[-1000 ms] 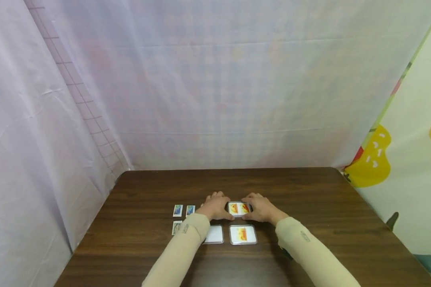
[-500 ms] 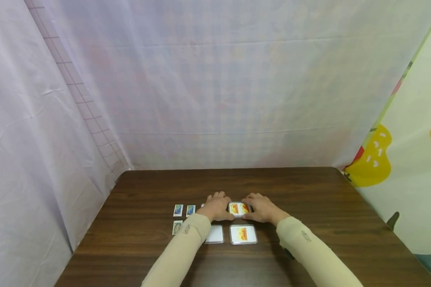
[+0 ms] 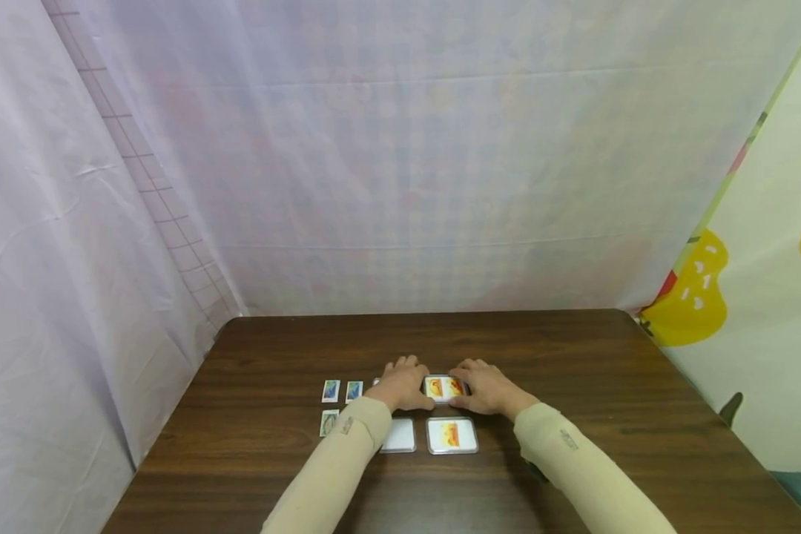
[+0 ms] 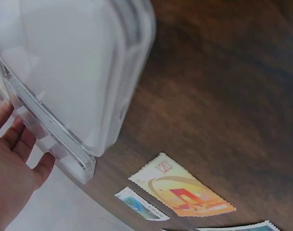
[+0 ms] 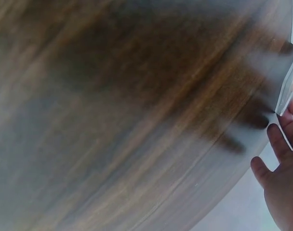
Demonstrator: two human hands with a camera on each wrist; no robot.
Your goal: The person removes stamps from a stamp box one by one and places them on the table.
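Note:
On the brown table, a flat clear plastic case [image 3: 444,389] shows two orange stamps on a white backing. My left hand [image 3: 403,384] holds its left end, thumb at the near corner and forefinger at the far one. At the right end, my right hand [image 3: 486,387] holds it in the same way. The other fingers of both hands are spread, as the left wrist view shows of my left hand [image 4: 16,163] and the right wrist view of my right hand [image 5: 284,168]. Another clear case lies mostly hidden under my left hand.
Nearer me lie a clear case with one orange stamp [image 3: 452,436] and a case with a plain white backing [image 3: 399,436], partly behind my left sleeve. Loose stamps lie at the left: two blue [image 3: 330,391], one greenish [image 3: 329,423]. An orange stamp [image 4: 182,190] shows in the left wrist view.

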